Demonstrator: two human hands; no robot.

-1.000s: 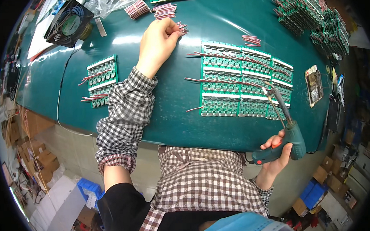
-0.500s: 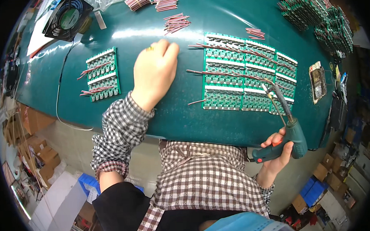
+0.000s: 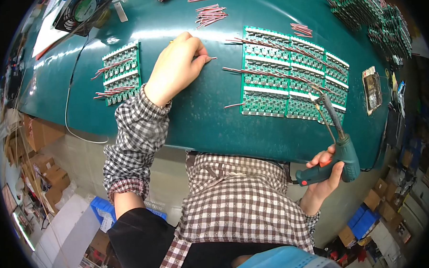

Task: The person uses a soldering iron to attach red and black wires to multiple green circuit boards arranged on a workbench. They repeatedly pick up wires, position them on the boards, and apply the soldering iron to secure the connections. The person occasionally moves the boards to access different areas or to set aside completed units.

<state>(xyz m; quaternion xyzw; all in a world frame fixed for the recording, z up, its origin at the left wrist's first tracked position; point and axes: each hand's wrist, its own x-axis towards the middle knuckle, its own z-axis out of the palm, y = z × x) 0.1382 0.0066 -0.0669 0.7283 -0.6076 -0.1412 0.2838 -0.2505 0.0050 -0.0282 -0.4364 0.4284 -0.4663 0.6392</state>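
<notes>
Left hand [image 3: 177, 64] pinches a wire [image 3: 214, 58]; right hand [image 3: 323, 189] grips a soldering gun [image 3: 348, 159] (fan label [image 3: 85, 9] illegibly small).

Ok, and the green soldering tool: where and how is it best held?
By the green handle, probably from the wearer's side with the right hand. The handle juts out sideways from the body, so fingers can wrap it, while the barrel, possibly hot, points away toward the circuit boards.
</notes>
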